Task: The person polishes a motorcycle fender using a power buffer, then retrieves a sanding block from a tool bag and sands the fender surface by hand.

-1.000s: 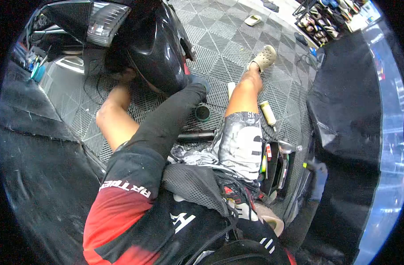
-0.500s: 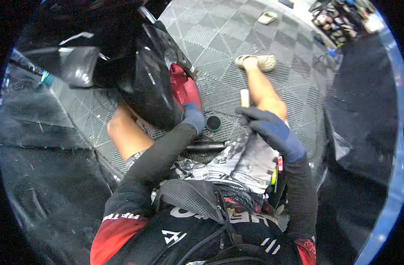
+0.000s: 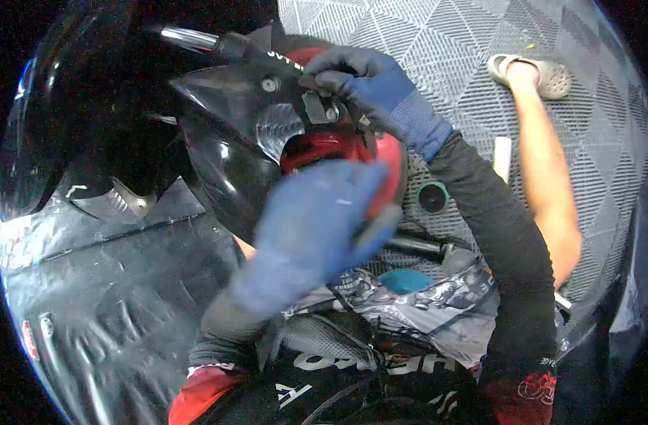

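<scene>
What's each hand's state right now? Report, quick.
Left hand: open, thumb apart, blurred; palm hidden.
Right hand: fingers curled by the dark bracket; whether its grip holds anything cannot be told.

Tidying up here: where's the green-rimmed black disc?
Head view, right of centre: the disc lies on the grey floor, just left of the right arm's black sleeve.

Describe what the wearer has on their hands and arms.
The left hand, motion-blurred, and right hand wear blue gloves, the right one darker toward the fingertips. Black sleeves cover both forearms; red fabric shows higher up.
</scene>
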Action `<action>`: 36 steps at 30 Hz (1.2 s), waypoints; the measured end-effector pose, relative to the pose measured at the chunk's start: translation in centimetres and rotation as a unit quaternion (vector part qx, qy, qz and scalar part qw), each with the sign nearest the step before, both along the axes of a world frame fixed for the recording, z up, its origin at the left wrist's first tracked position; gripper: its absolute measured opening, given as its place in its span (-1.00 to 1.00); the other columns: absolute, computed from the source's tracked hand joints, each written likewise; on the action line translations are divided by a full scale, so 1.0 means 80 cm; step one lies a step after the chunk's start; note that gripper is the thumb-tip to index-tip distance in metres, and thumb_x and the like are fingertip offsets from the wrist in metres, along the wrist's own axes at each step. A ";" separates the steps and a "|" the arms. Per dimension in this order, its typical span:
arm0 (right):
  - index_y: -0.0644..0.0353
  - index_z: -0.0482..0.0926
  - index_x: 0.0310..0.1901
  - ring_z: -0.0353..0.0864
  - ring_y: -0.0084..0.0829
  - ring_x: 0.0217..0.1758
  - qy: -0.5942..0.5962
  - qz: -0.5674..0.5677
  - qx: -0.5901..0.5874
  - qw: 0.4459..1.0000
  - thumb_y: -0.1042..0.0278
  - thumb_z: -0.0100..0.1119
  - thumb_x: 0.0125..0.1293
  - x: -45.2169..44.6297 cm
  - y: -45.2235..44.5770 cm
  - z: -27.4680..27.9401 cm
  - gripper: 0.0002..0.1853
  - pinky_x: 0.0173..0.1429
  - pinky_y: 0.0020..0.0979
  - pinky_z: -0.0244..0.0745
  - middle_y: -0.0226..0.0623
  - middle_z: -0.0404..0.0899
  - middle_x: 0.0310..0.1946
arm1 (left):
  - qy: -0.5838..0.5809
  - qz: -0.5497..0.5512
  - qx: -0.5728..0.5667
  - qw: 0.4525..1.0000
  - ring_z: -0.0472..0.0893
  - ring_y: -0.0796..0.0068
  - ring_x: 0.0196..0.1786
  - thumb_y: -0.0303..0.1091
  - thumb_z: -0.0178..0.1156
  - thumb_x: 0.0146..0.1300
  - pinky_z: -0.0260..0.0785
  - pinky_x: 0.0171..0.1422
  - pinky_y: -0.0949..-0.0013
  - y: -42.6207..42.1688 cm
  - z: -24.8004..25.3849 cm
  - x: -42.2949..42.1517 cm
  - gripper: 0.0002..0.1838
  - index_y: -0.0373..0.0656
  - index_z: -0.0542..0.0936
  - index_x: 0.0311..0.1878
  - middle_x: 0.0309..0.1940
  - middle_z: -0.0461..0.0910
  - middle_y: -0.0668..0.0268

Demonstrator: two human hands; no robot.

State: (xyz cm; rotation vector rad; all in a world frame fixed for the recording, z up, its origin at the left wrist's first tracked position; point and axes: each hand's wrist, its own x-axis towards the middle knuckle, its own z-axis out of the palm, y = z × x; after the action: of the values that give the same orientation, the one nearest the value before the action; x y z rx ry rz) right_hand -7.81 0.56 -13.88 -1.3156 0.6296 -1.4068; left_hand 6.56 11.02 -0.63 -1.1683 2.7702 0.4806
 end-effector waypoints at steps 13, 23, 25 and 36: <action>0.23 0.70 0.04 0.67 -0.43 -0.04 0.076 -0.140 -0.105 0.982 0.36 0.25 0.46 0.019 -0.020 -0.019 -0.79 0.11 -0.42 0.56 -0.29 0.68 -0.11 | 0.341 0.096 -0.211 0.911 0.70 0.40 0.10 -0.48 0.18 0.52 0.51 0.29 0.37 -0.160 0.050 0.070 -0.71 -0.33 0.65 0.23 0.12 0.73 0.16; 0.29 0.65 -0.08 0.64 -0.56 -0.19 0.003 -0.128 0.003 0.992 0.47 0.24 0.47 0.032 -0.004 -0.025 -0.90 -0.05 -0.47 0.57 -0.34 0.67 -0.21 | 0.357 0.039 -0.319 0.877 0.65 0.54 -0.06 -0.45 0.20 0.50 0.48 0.06 0.45 -0.154 0.024 0.062 -0.81 -0.28 0.70 0.05 -0.17 0.71 0.33; 0.29 0.65 -0.08 0.64 -0.56 -0.19 0.013 -0.138 -0.004 0.990 0.47 0.25 0.46 0.037 -0.004 -0.024 -0.90 -0.05 -0.48 0.56 -0.36 0.67 -0.22 | 0.359 0.047 -0.313 0.878 0.66 0.54 -0.06 -0.45 0.20 0.50 0.48 0.06 0.45 -0.149 0.022 0.068 -0.81 -0.28 0.70 0.05 -0.17 0.71 0.33; 0.27 0.64 -0.06 0.62 -0.60 -0.22 -0.127 -0.031 0.030 0.991 0.48 0.25 0.48 0.042 0.009 -0.039 -0.91 -0.08 -0.52 0.55 -0.39 0.67 -0.23 | 0.353 0.063 -0.299 0.884 0.66 0.53 -0.07 -0.44 0.21 0.49 0.49 0.05 0.44 -0.145 0.020 0.084 -0.81 -0.28 0.70 0.05 -0.17 0.71 0.33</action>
State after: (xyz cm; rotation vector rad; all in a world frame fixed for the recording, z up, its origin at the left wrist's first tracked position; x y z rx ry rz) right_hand -4.43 1.28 -17.01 -1.0562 0.5397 -1.5635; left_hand 13.31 -0.61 0.96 -1.5412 3.6588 0.0287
